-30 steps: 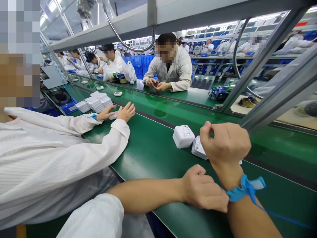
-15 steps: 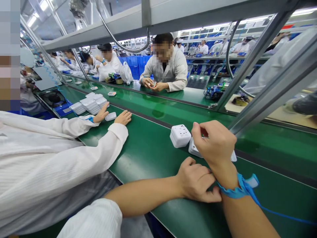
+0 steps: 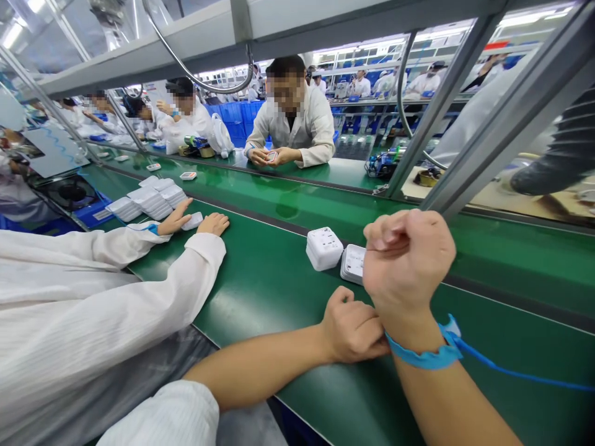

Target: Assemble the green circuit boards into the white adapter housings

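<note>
My right hand (image 3: 409,263) is raised over the green bench in a loose fist, its curled fingers turned toward me, and nothing shows in it. Around that wrist runs a blue anti-static wrist strap (image 3: 421,356) with a blue cord trailing right. My left hand (image 3: 353,325) is closed at the strap's left edge, its fingertips partly hidden against the wrist. Just beyond my hands stands a stack of white square covers (image 3: 324,249) with small slots. A lower stack of covers (image 3: 353,263) beside it is partly hidden by my right hand.
At left, a co-worker's hands (image 3: 211,224) rest near a white piece (image 3: 192,221) and several stacked white parts (image 3: 151,198). Across the green conveyor belt (image 3: 260,192), another person holds a small device (image 3: 271,157). A metal frame post (image 3: 465,111) slants on the right.
My right fist has rotated, showing more of its curled fingers and inner wrist. My left hand stays at the strap. The view has shifted slightly right.
</note>
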A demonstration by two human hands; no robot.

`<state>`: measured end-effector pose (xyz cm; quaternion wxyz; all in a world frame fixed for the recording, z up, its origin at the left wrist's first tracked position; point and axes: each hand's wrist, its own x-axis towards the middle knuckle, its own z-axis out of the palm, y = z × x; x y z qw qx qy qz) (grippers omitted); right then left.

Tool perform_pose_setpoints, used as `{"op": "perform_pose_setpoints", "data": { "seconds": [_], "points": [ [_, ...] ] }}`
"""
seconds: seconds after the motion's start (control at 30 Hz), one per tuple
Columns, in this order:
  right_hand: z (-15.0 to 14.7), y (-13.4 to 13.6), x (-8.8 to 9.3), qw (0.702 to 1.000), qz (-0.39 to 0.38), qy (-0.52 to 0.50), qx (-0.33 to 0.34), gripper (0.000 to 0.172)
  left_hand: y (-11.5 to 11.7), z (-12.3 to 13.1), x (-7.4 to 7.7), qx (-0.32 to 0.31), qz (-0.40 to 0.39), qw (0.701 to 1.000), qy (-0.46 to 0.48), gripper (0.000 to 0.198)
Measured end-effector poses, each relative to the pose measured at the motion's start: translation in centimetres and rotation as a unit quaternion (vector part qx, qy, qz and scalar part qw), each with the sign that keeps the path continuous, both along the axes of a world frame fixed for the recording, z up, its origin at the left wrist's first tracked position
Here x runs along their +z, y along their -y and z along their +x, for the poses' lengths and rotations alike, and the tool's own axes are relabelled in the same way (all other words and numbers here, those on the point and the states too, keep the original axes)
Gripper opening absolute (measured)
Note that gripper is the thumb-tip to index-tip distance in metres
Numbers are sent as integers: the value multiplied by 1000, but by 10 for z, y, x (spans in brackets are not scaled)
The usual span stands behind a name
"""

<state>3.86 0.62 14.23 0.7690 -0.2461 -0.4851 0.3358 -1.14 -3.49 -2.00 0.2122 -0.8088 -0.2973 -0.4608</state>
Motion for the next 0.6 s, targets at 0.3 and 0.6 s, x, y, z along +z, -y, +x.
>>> {"op": "perform_pose_setpoints", "data": {
  "seconds": [0.3,0.6],
  "points": [
    [4,-7,-11,940,59,326,-84,17,1,5,-9,-14,25,1000,7,27],
    [6,-12,-25,700,286,629,-178,30,-6,0,-17,-72,-113,991,-3,41]
  ]
}}
